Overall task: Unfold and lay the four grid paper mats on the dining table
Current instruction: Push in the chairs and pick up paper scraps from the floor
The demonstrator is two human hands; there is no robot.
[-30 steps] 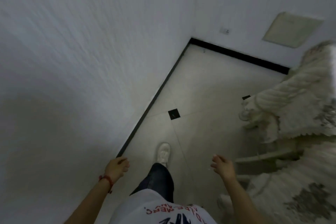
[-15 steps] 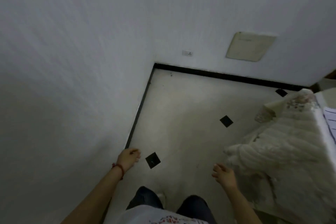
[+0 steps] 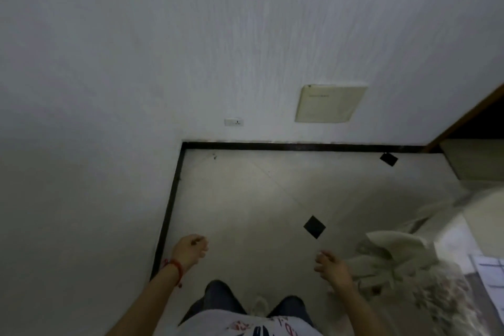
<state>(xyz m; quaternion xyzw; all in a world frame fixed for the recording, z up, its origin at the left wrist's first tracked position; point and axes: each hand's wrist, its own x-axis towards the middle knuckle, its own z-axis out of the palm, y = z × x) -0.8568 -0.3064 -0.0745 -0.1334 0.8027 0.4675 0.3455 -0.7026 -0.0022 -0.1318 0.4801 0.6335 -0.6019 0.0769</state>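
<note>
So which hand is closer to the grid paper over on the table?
The right hand, probably. It hangs empty beside the cloth-covered table, and the grid paper shows at the right edge. The left hand is by the wall.

Wall point(image 3: 191, 35): matt white, faint vertical brushed texture. Floor point(image 3: 245, 199): smooth pale tile, dull sheen, black diamond insets point(image 3: 314, 227). Skirting point(image 3: 300, 146): black, smooth. Wall panel point(image 3: 330, 103): cream plastic, slight gloss. Door frame point(image 3: 469, 114): brown wood. Tablecloth point(image 3: 403, 262) at table's corner: off-white cloth, rumpled. Grid mat point(image 3: 491, 275): white paper. Wristband point(image 3: 176, 267): red cord.
</note>
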